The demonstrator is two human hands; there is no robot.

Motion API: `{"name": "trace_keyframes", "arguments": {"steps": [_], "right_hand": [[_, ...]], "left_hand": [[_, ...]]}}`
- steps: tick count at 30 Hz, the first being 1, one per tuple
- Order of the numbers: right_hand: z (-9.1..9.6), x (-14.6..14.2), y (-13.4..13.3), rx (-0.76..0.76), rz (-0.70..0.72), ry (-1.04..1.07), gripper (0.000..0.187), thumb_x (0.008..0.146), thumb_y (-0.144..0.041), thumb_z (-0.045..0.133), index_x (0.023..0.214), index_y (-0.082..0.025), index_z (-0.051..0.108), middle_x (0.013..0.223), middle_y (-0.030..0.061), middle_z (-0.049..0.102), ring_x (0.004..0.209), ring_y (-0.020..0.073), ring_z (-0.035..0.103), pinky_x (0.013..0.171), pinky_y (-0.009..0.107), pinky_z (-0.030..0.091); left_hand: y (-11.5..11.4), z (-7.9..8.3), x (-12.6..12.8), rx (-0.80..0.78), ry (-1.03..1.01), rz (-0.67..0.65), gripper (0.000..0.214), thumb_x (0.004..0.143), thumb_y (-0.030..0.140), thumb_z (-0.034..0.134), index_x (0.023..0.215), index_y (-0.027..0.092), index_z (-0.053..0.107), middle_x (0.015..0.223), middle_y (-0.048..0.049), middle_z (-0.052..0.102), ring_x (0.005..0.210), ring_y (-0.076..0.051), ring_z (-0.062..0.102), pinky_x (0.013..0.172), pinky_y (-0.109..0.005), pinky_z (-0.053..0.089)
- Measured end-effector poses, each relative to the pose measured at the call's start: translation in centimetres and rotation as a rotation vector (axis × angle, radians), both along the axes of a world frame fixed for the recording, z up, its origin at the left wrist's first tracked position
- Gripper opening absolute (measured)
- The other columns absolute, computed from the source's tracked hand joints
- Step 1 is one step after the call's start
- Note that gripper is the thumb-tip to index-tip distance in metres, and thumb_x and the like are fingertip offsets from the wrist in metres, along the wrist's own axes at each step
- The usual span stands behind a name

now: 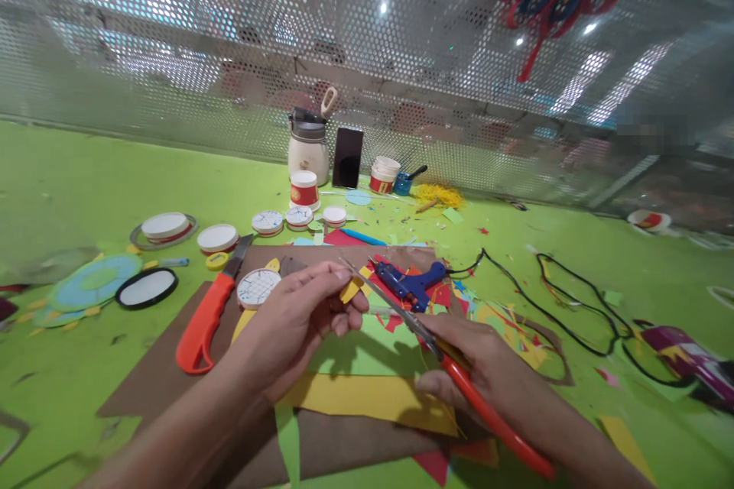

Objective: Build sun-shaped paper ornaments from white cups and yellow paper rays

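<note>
My left hand pinches a small yellow paper piece between thumb and fingers. In my right hand is a pair of scissors with red handles; the blades point up and left, their tips close to the yellow paper. Whether the blades touch it I cannot tell. Under my hands lie a green paper sheet and a yellow paper strip. Just beyond the scissors rests a blue glue gun on red scraps. A white-topped round lid with scribbled lines sits beside my left hand.
An orange-handled knife lies on brown card at left. Black cord loops across the right toward a purple object. Behind stand a white jug, a dark phone and paper cups, before a perforated metal screen.
</note>
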State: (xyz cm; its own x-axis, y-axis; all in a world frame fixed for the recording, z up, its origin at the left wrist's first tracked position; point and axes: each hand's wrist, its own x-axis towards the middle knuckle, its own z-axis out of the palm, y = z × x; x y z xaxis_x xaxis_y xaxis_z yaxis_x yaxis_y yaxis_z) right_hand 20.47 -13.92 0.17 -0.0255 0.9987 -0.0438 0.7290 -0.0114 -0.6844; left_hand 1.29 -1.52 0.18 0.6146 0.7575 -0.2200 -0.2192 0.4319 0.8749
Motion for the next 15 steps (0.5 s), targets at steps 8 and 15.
{"name": "trace_keyframes", "arguments": {"steps": [8,15], "right_hand": [[-0.11,-0.01,0.15,0.003,0.006,-0.026,0.043,0.082,-0.042,0.066,0.119,-0.021,0.062,0.097,0.0036,0.066,0.082,0.0188,0.057,0.076,0.030,0.046],[-0.08,-0.09,0.15,-0.006,-0.006,0.002,0.045,0.083,-0.042,0.066,0.123,-0.024,0.061,0.095,0.0023,0.065,0.082,0.0183,0.056,0.077,0.030,0.046]], "left_hand": [[-0.04,-0.02,-0.07,0.001,-0.020,-0.024,0.008,0.083,0.020,0.057,0.080,0.014,0.061,0.070,-0.0057,0.067,0.058,-0.012,0.059,0.050,-0.019,0.041],[0.10,-0.38,0.22,0.085,0.031,-0.021,0.011,0.081,0.021,0.066,0.078,0.014,0.058,0.067,-0.0029,0.067,0.055,-0.008,0.057,0.049,-0.017,0.040]]}}
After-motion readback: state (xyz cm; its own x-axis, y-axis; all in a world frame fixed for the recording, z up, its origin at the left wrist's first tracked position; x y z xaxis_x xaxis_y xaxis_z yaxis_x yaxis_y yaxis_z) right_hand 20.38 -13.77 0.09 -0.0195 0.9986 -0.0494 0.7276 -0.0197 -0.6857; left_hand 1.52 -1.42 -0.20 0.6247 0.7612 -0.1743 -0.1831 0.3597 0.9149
